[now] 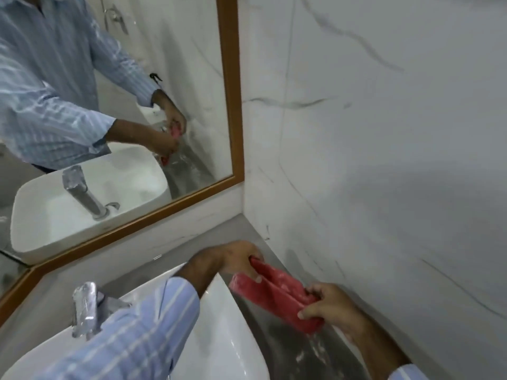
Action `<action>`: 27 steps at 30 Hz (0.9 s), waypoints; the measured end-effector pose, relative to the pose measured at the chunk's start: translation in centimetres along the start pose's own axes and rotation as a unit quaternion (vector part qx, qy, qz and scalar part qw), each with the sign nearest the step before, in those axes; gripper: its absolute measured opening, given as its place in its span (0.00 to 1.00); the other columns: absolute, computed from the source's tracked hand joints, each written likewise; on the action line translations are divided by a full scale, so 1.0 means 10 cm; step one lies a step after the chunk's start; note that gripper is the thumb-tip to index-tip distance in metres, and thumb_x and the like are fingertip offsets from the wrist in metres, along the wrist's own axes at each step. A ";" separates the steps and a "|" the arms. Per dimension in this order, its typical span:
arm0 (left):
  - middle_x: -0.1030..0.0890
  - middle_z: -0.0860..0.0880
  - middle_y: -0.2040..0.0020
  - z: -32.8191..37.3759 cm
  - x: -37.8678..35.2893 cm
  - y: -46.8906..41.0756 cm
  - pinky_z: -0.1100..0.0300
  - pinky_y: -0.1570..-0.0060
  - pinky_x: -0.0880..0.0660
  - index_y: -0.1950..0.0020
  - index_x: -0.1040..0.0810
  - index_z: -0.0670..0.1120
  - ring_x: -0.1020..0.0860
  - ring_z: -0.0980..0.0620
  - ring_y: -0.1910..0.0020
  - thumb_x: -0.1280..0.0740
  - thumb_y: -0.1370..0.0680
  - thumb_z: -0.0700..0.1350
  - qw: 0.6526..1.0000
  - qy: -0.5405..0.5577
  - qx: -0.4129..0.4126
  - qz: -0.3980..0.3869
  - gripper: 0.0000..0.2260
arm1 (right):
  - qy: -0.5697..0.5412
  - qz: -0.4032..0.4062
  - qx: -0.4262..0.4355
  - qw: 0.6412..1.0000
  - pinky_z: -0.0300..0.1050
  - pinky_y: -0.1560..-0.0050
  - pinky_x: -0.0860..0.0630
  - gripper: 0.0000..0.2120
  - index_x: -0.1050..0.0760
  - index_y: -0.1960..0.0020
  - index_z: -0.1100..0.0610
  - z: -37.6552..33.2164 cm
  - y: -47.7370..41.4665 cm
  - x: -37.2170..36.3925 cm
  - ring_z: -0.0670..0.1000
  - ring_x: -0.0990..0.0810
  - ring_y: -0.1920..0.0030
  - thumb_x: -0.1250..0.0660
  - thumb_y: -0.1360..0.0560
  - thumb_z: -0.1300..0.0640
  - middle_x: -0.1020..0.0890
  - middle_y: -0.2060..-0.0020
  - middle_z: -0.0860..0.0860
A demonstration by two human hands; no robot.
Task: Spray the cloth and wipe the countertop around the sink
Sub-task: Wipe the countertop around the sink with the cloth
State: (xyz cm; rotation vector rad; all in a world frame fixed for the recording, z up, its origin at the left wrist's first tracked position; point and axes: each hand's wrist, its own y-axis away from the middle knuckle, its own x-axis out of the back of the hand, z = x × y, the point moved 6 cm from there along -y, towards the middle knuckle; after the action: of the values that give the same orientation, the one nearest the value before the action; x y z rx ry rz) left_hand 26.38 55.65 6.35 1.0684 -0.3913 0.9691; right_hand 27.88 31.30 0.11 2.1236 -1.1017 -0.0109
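A red cloth (pixel 277 294), bunched and folded, is stretched between two hands above the grey bench (pixel 277 333). The left hand (pixel 238 256) grips its far end at 12 o'clock; the right hand (pixel 326 305) pinches its near end. The narrow bench strip runs between the white sink (pixel 233 325) and the marble wall (pixel 370 160).

Both hands are bare, with no gloves, rings or watch showing. Behind the left hand (pixel 236 256) runs a long sleeve (pixel 142 325) of light blue cloth with thin white stripes, its cuff unrolled at the wrist. Behind the right hand (pixel 329 305), a matching striped cuff (pixel 408 373) just shows.
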 end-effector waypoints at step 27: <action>0.24 0.43 0.24 -1.70 -0.75 0.23 0.36 0.18 0.39 0.27 0.23 0.47 0.27 0.39 0.24 0.55 0.21 0.72 0.843 0.009 0.367 0.394 0.39 | 0.543 -0.113 0.417 0.720 0.56 0.15 0.55 0.34 0.52 0.14 0.55 0.01 -1.67 -2.24 0.54 0.49 0.15 0.46 0.15 0.43 0.46 0.14 0.52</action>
State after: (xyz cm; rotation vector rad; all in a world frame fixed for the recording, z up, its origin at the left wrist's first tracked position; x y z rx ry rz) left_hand 17.51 67.22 -5.47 1.6297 -0.4660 1.9694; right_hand 25.48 53.28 -17.01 2.2909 -0.0532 1.6742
